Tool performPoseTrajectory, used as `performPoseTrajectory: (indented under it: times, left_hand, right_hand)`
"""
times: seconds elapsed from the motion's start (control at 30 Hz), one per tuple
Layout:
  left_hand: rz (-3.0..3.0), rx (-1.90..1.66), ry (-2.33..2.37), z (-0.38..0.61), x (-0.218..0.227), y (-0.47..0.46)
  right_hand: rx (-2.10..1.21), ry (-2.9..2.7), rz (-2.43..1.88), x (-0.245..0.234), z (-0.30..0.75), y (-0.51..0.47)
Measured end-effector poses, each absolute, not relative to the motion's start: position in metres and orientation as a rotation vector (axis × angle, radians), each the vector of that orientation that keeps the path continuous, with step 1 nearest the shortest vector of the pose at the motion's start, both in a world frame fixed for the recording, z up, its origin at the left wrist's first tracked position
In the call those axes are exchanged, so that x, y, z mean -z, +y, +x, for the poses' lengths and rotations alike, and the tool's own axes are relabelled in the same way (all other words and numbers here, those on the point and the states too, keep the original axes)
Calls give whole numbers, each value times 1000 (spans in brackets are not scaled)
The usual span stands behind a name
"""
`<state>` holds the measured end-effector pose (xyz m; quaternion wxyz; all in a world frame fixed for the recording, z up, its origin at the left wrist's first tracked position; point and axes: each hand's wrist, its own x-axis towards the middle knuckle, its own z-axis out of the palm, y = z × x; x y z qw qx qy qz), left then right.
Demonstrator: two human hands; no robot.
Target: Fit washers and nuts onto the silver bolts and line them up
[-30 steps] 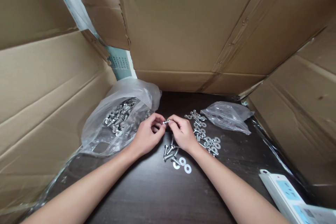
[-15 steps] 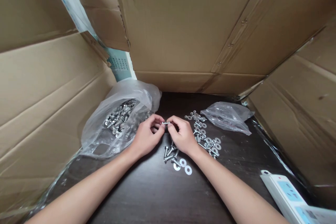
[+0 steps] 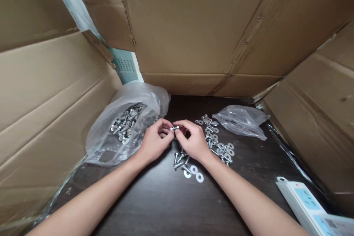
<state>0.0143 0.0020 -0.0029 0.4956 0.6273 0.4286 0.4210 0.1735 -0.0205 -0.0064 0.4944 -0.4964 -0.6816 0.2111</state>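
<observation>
Between my two hands, a small silvery bolt (image 3: 174, 128) lies roughly level above the dark table. My left hand (image 3: 156, 138) pinches its left end with thumb and forefinger. On the other side, the fingertips of my right hand (image 3: 192, 138) close on the right end. Whether a nut or washer sits on the bolt is too small to tell. Just below my right hand lie several loose bolts (image 3: 179, 161), partly hidden by it, with flat washers (image 3: 199, 177) close by. Right of that hand spreads a pile of bolts, nuts and washers (image 3: 218, 143).
A clear plastic bag (image 3: 96, 136) holding many bolts (image 3: 125, 123) stands open at the left. A crumpled clear bag (image 3: 240, 120) lies at the back right. A white power strip (image 3: 306, 202) sits front right. Cardboard walls (image 3: 199, 25) enclose the table (image 3: 155, 206).
My right fingers have shifted at the bolt's right end, the forefinger now reaching further over it. My left hand holds nearly the same place. The view has moved slightly.
</observation>
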Motion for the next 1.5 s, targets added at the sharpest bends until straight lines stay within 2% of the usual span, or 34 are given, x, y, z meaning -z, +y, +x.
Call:
performPoseTrajectory:
  times: [0.23, 1.5]
  left_hand:
    - [1450, -1022, 1036, 14, 3, 4]
    - [1487, -980, 969, 13, 6, 5]
  right_hand:
    - [-687, -1522, -1187, 10, 176, -17]
    - [-688, -1485, -1187, 10, 176, -16]
